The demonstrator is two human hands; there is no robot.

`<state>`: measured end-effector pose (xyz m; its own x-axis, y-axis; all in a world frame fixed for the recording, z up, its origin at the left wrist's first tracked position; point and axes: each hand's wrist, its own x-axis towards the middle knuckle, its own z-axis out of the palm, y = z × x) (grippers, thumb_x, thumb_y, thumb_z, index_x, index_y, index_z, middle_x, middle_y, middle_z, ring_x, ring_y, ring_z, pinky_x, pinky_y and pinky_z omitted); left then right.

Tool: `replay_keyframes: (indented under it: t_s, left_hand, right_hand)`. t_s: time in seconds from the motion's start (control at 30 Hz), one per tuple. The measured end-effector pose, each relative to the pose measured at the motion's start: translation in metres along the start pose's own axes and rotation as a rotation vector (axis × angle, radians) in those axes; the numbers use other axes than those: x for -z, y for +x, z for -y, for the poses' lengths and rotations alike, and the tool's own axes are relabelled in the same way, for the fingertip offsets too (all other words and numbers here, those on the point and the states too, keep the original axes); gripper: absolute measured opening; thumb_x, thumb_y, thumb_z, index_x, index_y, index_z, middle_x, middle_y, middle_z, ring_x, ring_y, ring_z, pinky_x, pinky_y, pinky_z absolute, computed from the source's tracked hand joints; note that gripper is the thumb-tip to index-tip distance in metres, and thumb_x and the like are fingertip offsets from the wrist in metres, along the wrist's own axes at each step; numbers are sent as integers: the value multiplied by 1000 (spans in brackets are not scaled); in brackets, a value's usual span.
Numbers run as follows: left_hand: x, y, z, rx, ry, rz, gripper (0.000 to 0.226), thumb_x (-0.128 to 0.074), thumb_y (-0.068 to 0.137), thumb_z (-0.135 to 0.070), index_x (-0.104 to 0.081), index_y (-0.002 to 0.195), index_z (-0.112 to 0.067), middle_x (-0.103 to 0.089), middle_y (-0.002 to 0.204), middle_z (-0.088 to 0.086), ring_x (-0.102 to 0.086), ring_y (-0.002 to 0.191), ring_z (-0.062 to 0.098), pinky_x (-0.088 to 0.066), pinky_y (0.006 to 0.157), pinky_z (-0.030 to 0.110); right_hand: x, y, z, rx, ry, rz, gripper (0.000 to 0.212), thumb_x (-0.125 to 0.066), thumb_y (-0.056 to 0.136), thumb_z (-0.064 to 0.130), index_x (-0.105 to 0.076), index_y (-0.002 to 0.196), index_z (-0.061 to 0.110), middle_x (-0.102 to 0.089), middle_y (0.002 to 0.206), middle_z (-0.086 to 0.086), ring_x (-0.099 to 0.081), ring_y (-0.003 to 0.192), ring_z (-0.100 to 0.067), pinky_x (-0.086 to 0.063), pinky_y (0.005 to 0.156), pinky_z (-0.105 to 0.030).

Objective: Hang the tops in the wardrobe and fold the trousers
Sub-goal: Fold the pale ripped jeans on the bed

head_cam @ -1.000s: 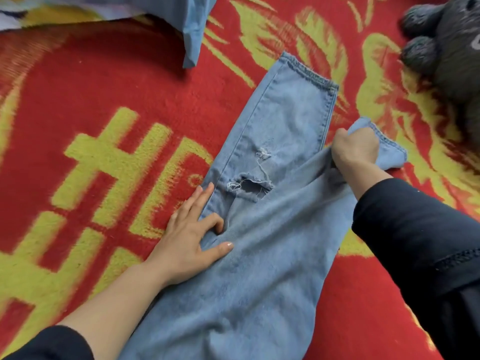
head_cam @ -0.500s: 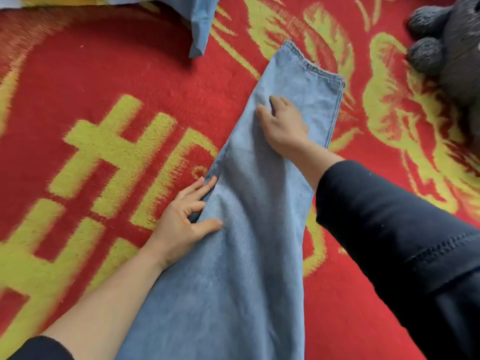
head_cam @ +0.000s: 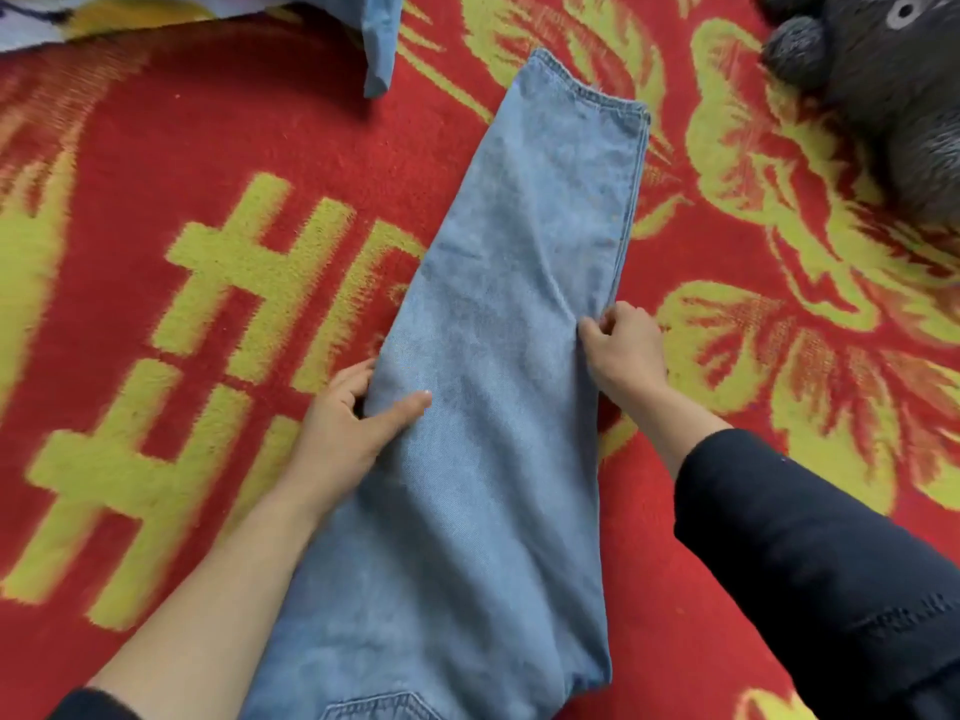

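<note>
Pale blue denim trousers (head_cam: 509, 304), legs stacked one upon the other, laid lengthwise on a red pile blanket with yellow pattern (head_cam: 156, 148); hems (head_cam: 587, 90) far from the person, a seat pocket (head_cam: 374, 706) at the near frame edge. Left hand (head_cam: 343, 428) grips the left side of the legs, thumb (head_cam: 405, 407) flat on the denim, fingers (head_cam: 353, 374) curled at the edge. Right hand (head_cam: 626, 350) pinches the right side seam, fingers bunched together. Upper right: dark grey plush toy (head_cam: 893, 85), apart from the trousers. Upper left: corner of a light blue cloth (head_cam: 379, 44).
</note>
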<state>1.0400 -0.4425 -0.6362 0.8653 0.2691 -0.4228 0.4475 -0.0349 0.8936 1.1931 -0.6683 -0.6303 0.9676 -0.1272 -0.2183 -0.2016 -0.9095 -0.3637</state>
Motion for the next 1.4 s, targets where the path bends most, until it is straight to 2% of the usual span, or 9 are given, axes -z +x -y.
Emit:
replay_keyframes:
  t_s: [0.1, 0.27, 0.4, 0.57, 0.77, 0.93, 1.07, 1.17, 1.4]
  left_hand:
    - [7, -19, 8, -69, 347, -32, 21, -78, 76, -27, -70, 90, -13, -55, 107, 1, -54, 93, 2, -35, 79, 1]
    - [34, -63, 14, 194, 147, 103, 40, -76, 75, -43, -71, 85, -5, -70, 73, 3, -62, 65, 15, -50, 63, 34]
    - [41, -114, 28, 322, 114, 158, 11, -75, 79, -22, -74, 82, -11, -75, 81, 5, -70, 78, 20, -57, 67, 31]
    - [65, -169, 53, 637, -163, 68, 20, -69, 83, -23, -73, 97, -9, -74, 94, 11, -70, 91, 29, -53, 87, 42]
    - [88, -223, 71, 478, -22, 80, 22, -71, 81, -23, -70, 102, -16, -74, 98, 0, -67, 97, 15, -52, 75, 24]
    - [85, -256, 84, 363, 196, 162, 43, -76, 79, -15, -58, 116, -23, -66, 105, -14, -61, 96, -2, -48, 77, 13]
    - [86, -297, 100, 608, 22, 131, 81, -89, 57, -43, -54, 124, -14, -69, 113, 7, -69, 98, 22, -53, 90, 44]
    - [75, -345, 104, 731, 118, 256, 50, -79, 75, -34, -63, 115, -10, -73, 103, 6, -71, 90, 21, -55, 83, 37]
    - [56, -423, 80, 1083, 265, 583, 33, -70, 85, -24, -65, 111, -5, -74, 96, 9, -72, 87, 21, -58, 74, 32]
  right_hand:
    - [11, -2, -9, -67, 133, -72, 18, -48, 95, 30, -47, 86, 15, -54, 89, -5, -50, 84, -27, -36, 70, -36]
    - [7, -66, -23, -249, 498, 75, 37, -61, 87, 48, -53, 100, 14, -56, 98, 0, -54, 89, -18, -46, 76, -33]
    - [8, -166, -42, -406, 767, 111, 46, -64, 89, 42, -39, 57, 21, -38, 55, 13, -35, 53, -6, -29, 49, -22]
    - [3, -280, -64, -585, 961, 350, 22, -73, 83, 31, -68, 82, 9, -70, 78, -3, -62, 64, -8, -50, 56, -21]
    - [-9, -372, -78, -588, 882, 787, 43, -79, 70, 41, -72, 102, 13, -75, 97, 1, -71, 91, -11, -56, 79, -27]
    - [-28, -405, -73, -450, 798, 698, 22, -76, 75, 6, -72, 95, 16, -74, 95, 1, -69, 91, -14, -57, 84, -34]
    - [-25, -442, -88, -528, 763, 592, 6, -66, 80, 14, -65, 75, 15, -66, 76, 3, -58, 71, -11, -45, 64, -26]
    - [-15, -473, -115, -528, 604, 711, 22, -68, 80, 23, -54, 65, 16, -54, 62, 3, -48, 59, -13, -36, 54, -26]
    - [42, -519, -164, -695, 490, 1265, 45, -75, 77, 31, -62, 112, 6, -73, 96, -8, -69, 84, -25, -55, 73, -32]
